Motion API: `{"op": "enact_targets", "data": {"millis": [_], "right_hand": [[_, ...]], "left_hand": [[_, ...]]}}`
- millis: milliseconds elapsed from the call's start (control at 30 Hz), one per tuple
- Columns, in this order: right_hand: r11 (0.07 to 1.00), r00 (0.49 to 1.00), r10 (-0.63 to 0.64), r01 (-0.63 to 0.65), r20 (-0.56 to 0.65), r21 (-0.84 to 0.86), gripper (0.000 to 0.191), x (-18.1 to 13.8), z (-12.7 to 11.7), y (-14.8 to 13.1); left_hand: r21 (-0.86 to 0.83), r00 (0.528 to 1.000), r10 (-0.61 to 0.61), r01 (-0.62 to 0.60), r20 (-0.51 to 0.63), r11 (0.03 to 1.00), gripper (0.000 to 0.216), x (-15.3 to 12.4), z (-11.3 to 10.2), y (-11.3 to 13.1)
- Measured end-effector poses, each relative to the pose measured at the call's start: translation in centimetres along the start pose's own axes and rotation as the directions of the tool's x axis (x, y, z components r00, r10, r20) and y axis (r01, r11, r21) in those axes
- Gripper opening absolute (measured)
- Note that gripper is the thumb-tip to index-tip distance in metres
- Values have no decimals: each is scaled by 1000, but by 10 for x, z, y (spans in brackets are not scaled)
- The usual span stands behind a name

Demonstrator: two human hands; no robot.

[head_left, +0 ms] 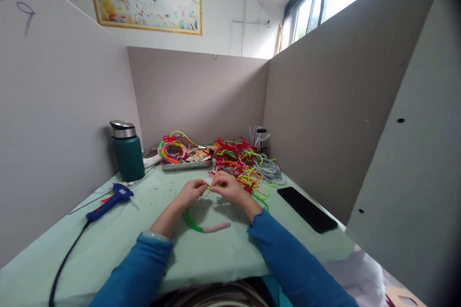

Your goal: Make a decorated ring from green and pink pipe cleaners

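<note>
Over the middle of the table, my left hand (191, 194) is closed in a pinch, with fingertips close to those of my right hand (227, 187). Both hands grip a small bit of yellow-green pipe cleaner (208, 187) between them, mostly hidden by the fingers. Below the hands curves a fuzzy strip, its green section (193, 224) running up behind my left hand and its pink section (216, 227) ending loose on the right. Whether this strip joins the piece in my fingers I cannot tell. Just beyond my right hand lies a tangled heap of coloured pipe cleaners (236, 153).
A blue glue gun (111, 202) with a black cord and a green bottle (128, 153) stand left. At the back, a metal tray (187, 166) holds fuzzy rings and small pieces. Grey wire coils (269, 171) and a black phone (306, 208) lie right. Partition walls enclose the table.
</note>
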State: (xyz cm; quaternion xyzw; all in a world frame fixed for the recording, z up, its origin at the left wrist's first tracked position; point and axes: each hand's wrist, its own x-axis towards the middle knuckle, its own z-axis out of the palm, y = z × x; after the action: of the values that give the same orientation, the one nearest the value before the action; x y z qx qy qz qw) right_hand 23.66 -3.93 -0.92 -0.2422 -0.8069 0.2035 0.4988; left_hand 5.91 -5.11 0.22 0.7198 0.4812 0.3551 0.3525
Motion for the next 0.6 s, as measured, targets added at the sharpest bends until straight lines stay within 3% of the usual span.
{"op": "enact_targets", "data": {"millis": [167,367,500,600], "right_hand": [[999,999,29,-29,23,-13,12,-2,0,-6],[973,973,229,-229,4,30,31,0,1,-5],[848,855,518,-510,-23,143,47,2,2,7],[759,787,613,-611,69,226,51,2,3,12]], "left_hand": [[-2,1000,-6,6,-14,1000,43,-2,-2,1],[-51,999,-43,42,-25,998,45,0,-2,0],[-34,998,-52,52,-27,998,40,1,-2,0],[-3,999,-24,24,-30,1000,35,4,-1,-4]]}}
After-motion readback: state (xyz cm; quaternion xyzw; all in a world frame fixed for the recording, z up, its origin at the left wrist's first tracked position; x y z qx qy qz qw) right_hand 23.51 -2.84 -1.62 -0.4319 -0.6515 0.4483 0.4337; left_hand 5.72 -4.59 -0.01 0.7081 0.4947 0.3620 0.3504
